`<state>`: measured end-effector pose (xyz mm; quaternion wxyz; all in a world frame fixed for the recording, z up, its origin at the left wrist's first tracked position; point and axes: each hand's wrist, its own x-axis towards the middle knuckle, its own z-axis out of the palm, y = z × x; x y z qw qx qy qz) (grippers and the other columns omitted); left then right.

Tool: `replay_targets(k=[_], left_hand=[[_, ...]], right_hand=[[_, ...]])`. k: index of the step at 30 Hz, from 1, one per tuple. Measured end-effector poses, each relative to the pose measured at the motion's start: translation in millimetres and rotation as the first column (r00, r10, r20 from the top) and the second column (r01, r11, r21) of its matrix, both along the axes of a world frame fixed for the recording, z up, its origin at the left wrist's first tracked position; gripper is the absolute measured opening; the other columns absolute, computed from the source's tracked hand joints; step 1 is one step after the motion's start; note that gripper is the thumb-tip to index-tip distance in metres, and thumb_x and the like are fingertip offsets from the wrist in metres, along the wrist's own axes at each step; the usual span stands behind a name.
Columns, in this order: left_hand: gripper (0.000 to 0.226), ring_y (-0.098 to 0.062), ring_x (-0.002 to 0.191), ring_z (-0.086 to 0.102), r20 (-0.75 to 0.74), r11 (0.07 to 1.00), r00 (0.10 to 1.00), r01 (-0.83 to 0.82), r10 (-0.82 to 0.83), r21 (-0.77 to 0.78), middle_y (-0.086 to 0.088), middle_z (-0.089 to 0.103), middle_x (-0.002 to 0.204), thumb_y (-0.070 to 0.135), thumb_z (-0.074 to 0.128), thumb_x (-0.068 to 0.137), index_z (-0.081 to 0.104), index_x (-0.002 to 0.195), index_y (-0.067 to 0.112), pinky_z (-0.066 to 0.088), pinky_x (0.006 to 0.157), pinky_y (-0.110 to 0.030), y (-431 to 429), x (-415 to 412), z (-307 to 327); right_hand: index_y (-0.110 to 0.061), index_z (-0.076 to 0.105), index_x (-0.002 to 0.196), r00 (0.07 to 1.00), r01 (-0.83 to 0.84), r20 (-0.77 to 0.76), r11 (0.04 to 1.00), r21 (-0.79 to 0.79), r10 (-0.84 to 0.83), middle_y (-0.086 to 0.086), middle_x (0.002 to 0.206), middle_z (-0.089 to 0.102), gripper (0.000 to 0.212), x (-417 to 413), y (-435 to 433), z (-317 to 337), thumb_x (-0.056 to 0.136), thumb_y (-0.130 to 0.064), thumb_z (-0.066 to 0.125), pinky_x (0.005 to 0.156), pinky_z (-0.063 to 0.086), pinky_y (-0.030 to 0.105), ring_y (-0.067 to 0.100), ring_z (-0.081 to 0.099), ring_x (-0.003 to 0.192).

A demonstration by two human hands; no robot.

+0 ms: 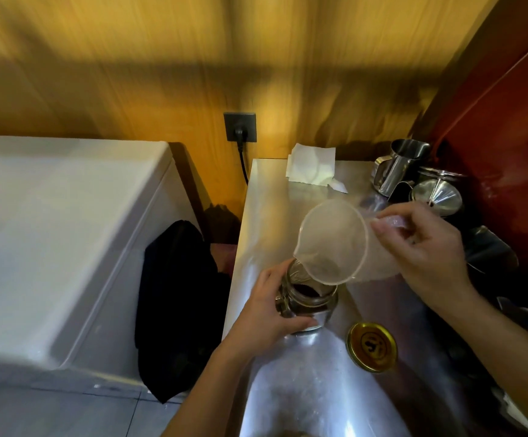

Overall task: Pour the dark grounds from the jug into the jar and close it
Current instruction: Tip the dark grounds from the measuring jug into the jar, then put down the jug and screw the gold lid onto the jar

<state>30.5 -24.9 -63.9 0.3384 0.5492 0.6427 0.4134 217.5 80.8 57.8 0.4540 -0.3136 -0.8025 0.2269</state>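
Observation:
A clear plastic jug [332, 241] is tipped steeply toward me, its spout resting over the mouth of a glass jar [314, 302]. My right hand [420, 247] grips the jug by its handle side. The jug looks almost empty, with only a faint dark trace near the lower rim. The jar stands upright on the steel counter [303, 389] and holds dark grounds up to near its neck. My left hand [269, 313] wraps around the jar's left side. A gold lid [371, 346] lies flat on the counter, to the right of the jar.
Steel pitchers [398, 165] and a metal funnel [436, 197] crowd the counter's back right by a red wall. White paper napkins [311, 165] lie at the back. A black cloth [177, 310] hangs left of the counter beside a white chest [51, 231]. A plug sits in the wall socket [240, 127].

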Motion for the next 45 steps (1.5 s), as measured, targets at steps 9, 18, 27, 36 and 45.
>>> replay_targets(k=[9,18,27,36,45], left_hand=[[0.083,0.021,0.111,0.038,0.013,0.999,1.0,-0.022,0.022,0.024,0.019,0.043,0.122,0.031,0.088,0.056,0.038,0.118,0.055,0.03,0.083,0.005,0.2,2.0,5.7],[0.081,0.015,0.111,0.041,-0.004,0.999,1.0,-0.028,0.028,0.021,0.015,0.045,0.121,0.041,0.087,0.053,0.042,0.12,0.048,0.032,0.085,0.002,0.9,1.9,3.5],[0.082,0.015,0.112,0.042,0.015,0.999,1.0,-0.011,0.01,0.041,0.022,0.043,0.121,0.04,0.087,0.053,0.041,0.12,0.052,0.033,0.086,0.001,0.2,0.5,3.1],[0.085,0.016,0.11,0.043,0.041,0.998,0.999,0.004,-0.006,0.055,0.013,0.046,0.122,0.033,0.087,0.051,0.043,0.123,0.044,0.032,0.083,0.002,3.8,-1.9,2.4],[0.082,0.016,0.107,0.046,0.025,0.998,0.999,0.024,-0.025,0.058,0.0,0.051,0.12,0.035,0.086,0.05,0.043,0.119,0.045,0.036,0.083,0.0,5.1,-2.4,3.1]], right_hand=[[-0.015,0.051,0.061,0.859,0.112,-0.325,0.764,-0.636,-0.396,-0.011,0.046,0.05,0.033,15.6,21.4,-53.8,0.091,-0.029,0.055,0.042,0.037,0.013,0.0,0.044,0.044],[-0.013,0.054,0.066,0.802,0.171,-0.335,0.728,-0.664,-0.494,0.002,0.063,0.056,0.026,27.3,12.8,-107.1,0.092,-0.015,0.053,0.049,0.042,0.007,-0.005,0.051,0.053],[-0.027,0.06,0.082,0.856,0.213,-0.24,0.736,-0.642,-0.458,-0.004,0.081,0.065,0.012,34.2,-2.1,-121.5,0.092,-0.027,0.053,0.055,0.045,0.006,-0.004,0.06,0.07],[-0.011,0.052,0.105,0.817,0.382,-0.12,0.685,-0.62,-0.564,0.0,0.097,0.055,0.026,47.5,-22.7,-123.8,0.087,-0.028,0.06,0.071,0.042,0.013,-0.003,0.054,0.084],[-0.023,0.055,0.111,0.83,0.315,0.509,0.944,-0.094,-0.226,0.007,0.115,0.055,0.051,61.5,-75.2,-147.3,0.069,-0.048,0.07,0.085,0.032,0.039,0.017,0.038,0.104]])
